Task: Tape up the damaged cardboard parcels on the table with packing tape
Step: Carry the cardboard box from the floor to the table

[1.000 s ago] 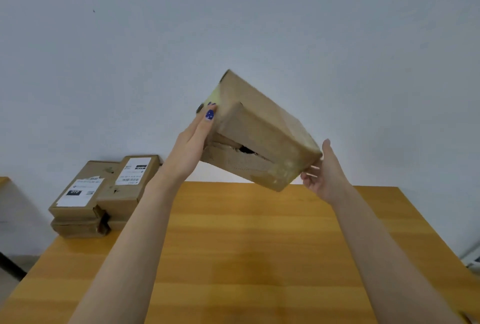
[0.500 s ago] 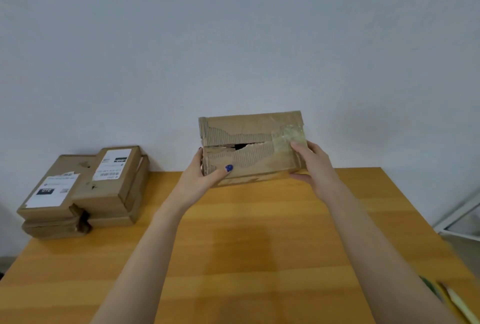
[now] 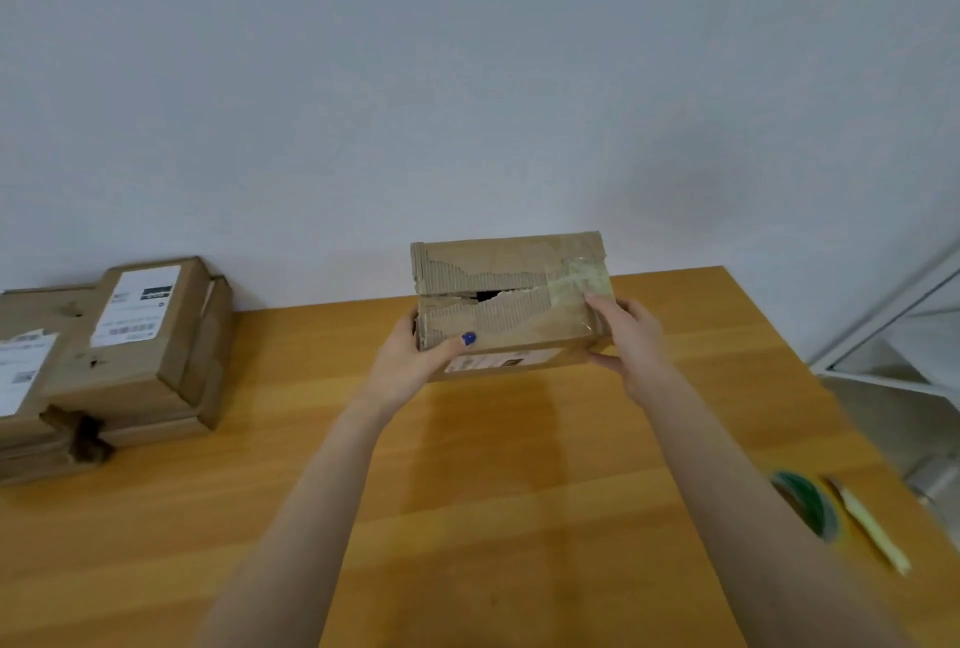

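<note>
A brown cardboard parcel (image 3: pixel 511 299) with a torn, ragged face and a dark hole in the middle is held upright over the far part of the wooden table (image 3: pixel 493 491). A patch of clear tape covers its right end. My left hand (image 3: pixel 415 361) grips its lower left corner, thumb on the torn face. My right hand (image 3: pixel 631 341) grips its right end, fingers over the taped patch. A roll of packing tape (image 3: pixel 808 502) with a green core lies at the right, partly hidden behind my right forearm.
A stack of cardboard parcels (image 3: pixel 119 361) with white labels sits at the table's far left by the wall. A pale yellow cutter or pen (image 3: pixel 872 528) lies beside the tape roll. A white frame (image 3: pixel 893 330) stands off the table's right edge.
The parcel has come down from a tilted position in the air, turned with its torn face toward me, and now sits low by the tabletop. The view has dropped, bringing the tape roll into sight.
</note>
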### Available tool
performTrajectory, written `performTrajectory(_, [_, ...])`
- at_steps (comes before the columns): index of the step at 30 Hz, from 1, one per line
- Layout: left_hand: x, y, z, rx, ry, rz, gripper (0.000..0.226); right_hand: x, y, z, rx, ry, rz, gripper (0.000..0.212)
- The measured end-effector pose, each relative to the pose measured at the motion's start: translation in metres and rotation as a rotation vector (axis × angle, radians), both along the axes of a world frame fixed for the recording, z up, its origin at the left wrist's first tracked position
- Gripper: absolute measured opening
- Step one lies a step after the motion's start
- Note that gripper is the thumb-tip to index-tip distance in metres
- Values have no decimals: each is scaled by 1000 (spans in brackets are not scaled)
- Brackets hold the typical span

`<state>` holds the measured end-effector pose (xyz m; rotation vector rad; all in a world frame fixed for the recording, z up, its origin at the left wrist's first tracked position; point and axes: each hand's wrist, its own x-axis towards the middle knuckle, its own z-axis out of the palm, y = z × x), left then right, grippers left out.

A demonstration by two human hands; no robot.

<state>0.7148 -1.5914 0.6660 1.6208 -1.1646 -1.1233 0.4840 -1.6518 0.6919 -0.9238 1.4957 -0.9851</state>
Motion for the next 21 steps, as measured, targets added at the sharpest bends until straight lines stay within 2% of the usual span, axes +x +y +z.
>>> performTrajectory(4, [-18,-12,-11,9,23,15,57,-15,-16,-11,33,13,19,35])
performTrajectory(7, [-31,-21,-18,-8,46,158,45,-20,-34,-20,74,49,94,34])
performTrajectory(13, [-49,-44,-39,58,72,310,32,-25,-68,-43,108,97,177,47])
performTrajectory(18, [-63,-65,-47,38,-4,343,41,-35,-91,-61,130,85,203,52])
performTrajectory(21, [-76,-85,-46,27,36,302,31,-49,-108,-64,104,100,189,51])
